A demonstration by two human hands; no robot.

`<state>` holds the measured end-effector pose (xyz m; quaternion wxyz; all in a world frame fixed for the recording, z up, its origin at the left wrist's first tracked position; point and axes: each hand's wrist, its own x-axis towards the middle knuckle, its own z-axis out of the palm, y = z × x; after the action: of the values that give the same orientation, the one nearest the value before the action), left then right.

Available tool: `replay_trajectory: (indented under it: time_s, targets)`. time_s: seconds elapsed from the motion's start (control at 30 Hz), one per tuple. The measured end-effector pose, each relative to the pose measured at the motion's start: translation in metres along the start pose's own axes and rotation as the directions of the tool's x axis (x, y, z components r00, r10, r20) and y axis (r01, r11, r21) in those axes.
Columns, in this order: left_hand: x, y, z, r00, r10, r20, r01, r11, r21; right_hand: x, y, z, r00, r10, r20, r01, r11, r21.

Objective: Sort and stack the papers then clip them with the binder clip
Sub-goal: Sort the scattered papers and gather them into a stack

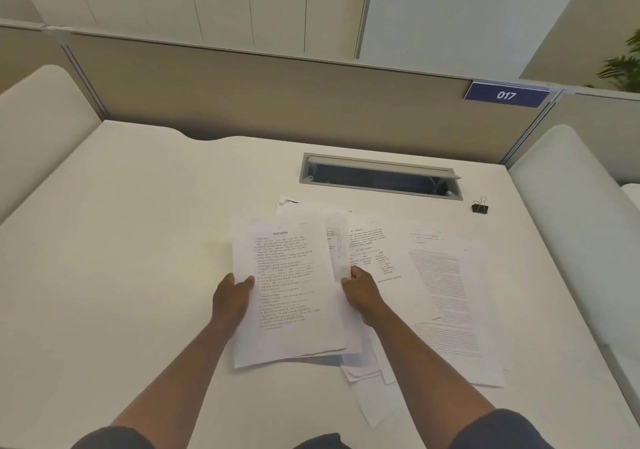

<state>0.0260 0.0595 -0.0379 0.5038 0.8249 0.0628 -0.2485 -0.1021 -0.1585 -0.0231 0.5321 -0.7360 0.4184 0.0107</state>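
A small stack of printed papers (pixel 289 289) is lifted a little above the white desk (pixel 121 240), its shadow showing under the near edge. My left hand (pixel 231 298) grips the stack's left edge, thumb on top. My right hand (pixel 360 294) pinches the right edge. More loose papers (pixel 440 285) lie spread on the desk to the right and underneath, overlapping each other. A black binder clip (pixel 480 207) with silver handles sits alone at the far right of the desk, well apart from both hands.
A grey cable tray slot (pixel 381 180) is sunk into the desk behind the papers. A beige partition (pixel 259 95) with a blue "017" sign (pixel 506 95) closes the back. White side panels (pixel 41 112) flank the desk.
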Motion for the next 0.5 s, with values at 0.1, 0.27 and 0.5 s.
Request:
replay_trajectory:
  time_s: [0.1,0.27,0.5]
  targets:
    - [-0.004,0.006,0.006,0.999,0.021,0.04,-0.018,0.998,-0.067,0.0,0.002,-0.006,0.994,0.013,0.11,-0.028,0.99,0.138]
    - [-0.007,0.007,0.018,0.972,0.038,0.234,0.023,0.968,-0.251,-0.001,-0.002,-0.019,0.986,-0.013,0.168,-0.026,0.973,0.228]
    - [-0.02,0.01,0.037,0.983,0.11,0.148,-0.089,0.986,-0.144,0.009,0.007,-0.053,0.99,0.042,0.136,-0.067,0.981,0.182]
